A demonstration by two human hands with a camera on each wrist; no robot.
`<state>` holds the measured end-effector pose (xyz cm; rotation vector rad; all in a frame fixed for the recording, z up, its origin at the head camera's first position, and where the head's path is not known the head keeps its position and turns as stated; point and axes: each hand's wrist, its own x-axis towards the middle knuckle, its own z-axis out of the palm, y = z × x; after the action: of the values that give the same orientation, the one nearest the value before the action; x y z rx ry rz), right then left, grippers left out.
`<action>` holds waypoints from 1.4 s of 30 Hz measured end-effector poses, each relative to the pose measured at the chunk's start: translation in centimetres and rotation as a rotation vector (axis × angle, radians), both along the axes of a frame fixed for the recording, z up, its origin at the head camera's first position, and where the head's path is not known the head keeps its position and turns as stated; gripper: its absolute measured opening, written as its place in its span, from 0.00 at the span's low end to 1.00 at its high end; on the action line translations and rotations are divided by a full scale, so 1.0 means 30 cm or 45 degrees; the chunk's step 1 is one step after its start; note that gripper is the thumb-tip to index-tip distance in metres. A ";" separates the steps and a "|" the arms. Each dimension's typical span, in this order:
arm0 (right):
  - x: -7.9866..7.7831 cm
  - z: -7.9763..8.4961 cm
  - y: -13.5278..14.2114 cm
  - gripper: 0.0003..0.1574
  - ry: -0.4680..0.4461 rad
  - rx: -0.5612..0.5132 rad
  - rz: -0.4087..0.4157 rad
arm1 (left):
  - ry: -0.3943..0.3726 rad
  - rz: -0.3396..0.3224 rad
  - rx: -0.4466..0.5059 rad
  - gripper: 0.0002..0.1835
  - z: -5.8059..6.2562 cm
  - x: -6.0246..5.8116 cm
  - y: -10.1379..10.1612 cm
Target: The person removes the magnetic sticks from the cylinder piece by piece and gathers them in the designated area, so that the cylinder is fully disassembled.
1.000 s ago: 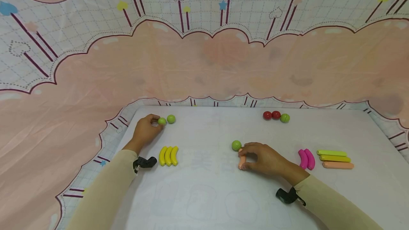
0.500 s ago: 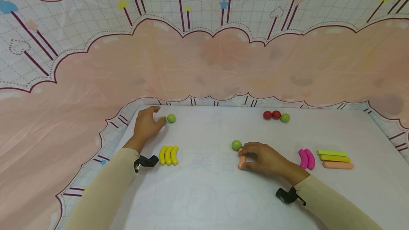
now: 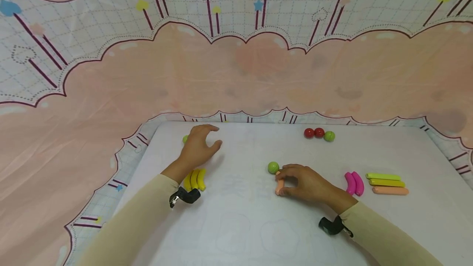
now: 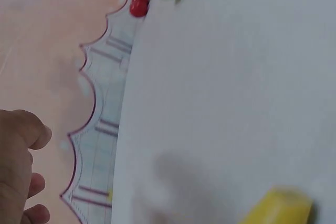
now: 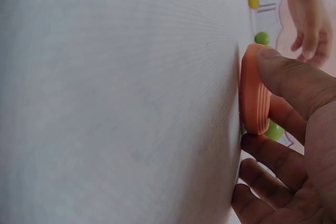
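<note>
My left hand (image 3: pixel 196 147) hovers over the table's left side, thumb and fingers spread with nothing between them. It covers part of a green ball (image 3: pixel 185 139) and hides the spot beside it. Its wrist partly overlaps several yellow banana-shaped pieces (image 3: pixel 196 180). My right hand (image 3: pixel 306 183) pinches a short orange stick (image 3: pixel 279 186) between thumb and fingers on the white table. Ridges show along the side of this orange stick (image 5: pixel 254 90) in the right wrist view. Just beyond the stick's far end sits another green ball (image 3: pixel 273 167).
At the back right, two red balls (image 3: pixel 314 133) line up with a green ball (image 3: pixel 329 136). Two magenta curved pieces (image 3: pixel 354 184) lie right of my right hand. Farther right are a lime stick (image 3: pixel 383 176), a yellow stick (image 3: pixel 387 183) and a longer orange stick (image 3: pixel 390 191).
My left hand has let go of the left green ball, spread its fingers and moved right, passing over the neighbouring ball. My right hand stays in place on the orange stick.
</note>
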<state>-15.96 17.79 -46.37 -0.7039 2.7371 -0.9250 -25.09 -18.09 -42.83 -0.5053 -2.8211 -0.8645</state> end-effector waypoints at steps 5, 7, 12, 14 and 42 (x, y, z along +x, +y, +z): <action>-0.002 0.001 0.002 0.26 -0.004 0.003 -0.004 | 0.013 -0.134 -0.023 0.23 -0.021 0.027 0.081; -0.003 -0.001 0.003 0.26 -0.010 0.001 -0.003 | 0.018 -0.171 -0.030 0.22 -0.032 0.036 0.108; -0.004 -0.007 0.006 0.26 -0.010 0.004 -0.002 | -0.004 -0.231 -0.008 0.21 -0.048 0.060 0.159; -0.005 -0.007 0.005 0.26 -0.016 0.005 -0.009 | -0.013 -0.248 0.000 0.21 -0.053 0.067 0.176; -0.015 -0.014 0.006 0.27 0.042 -0.025 0.058 | -0.171 -0.488 -0.116 0.27 -0.142 0.114 0.369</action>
<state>-16.40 17.97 -46.79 -0.7881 2.7323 -0.9395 -21.67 -7.01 -47.10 -1.0659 -2.9443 -0.8598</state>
